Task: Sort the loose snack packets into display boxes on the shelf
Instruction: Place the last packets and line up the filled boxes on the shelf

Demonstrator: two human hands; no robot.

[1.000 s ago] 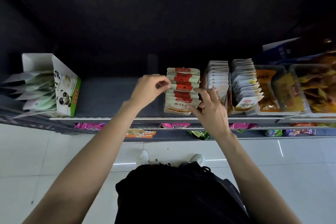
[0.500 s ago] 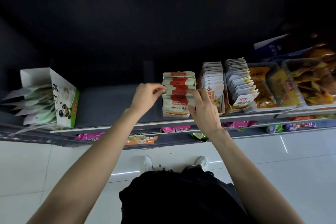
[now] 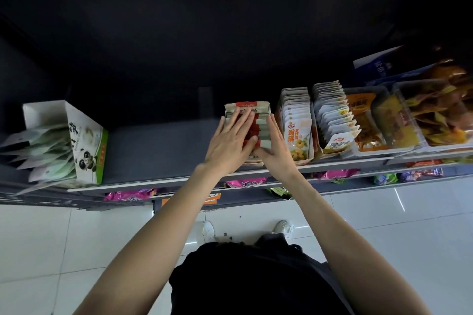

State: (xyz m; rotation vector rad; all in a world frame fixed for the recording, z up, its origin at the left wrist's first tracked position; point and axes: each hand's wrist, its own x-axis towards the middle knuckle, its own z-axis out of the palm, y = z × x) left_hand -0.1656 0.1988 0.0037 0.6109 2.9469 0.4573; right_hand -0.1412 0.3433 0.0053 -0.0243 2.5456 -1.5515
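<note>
Left hand (image 3: 229, 141) is laid flat, fingers straight and spread, on top of the row of red-and-cream snack packets (image 3: 259, 124), which are stood upright in a cardboard display box (image 3: 253, 161) near the front edge of the grey metal shelf (image 3: 158, 143). Right hand (image 3: 275, 147) is pressed against the right side of the same row, fingers straight and held together, thumb tucked low near the box front, so the packets are sort of sandwiched between the two palms. Nothing is gripped by either hand, just flat contact.

Just to the right, touching or almost, a second cardboard box of cream pouches with a yellow snack picture (image 3: 298, 125) is seen, then a row of white pouches with a red logo (image 3: 334, 120) fanned forward. Further right, clear plastic tubs of orange and yellow packets (image 3: 399, 120) are lined up, with a blue carton (image 3: 376, 64) behind them, partly lost in the dark.

Well apart on the left end of the shelf, a white-and-green box with a panda print (image 3: 85, 140) is placed, and pale green pouches (image 3: 43, 151) are spilled out of its open side at a tilt.

On the lower shelf, pink wrapped packets (image 3: 128, 194) and a few green and purple ones (image 3: 409, 176) can be made out. White glossy floor tiles (image 3: 51, 238) and a pair of white shoes (image 3: 282, 226) are visible below.
</note>
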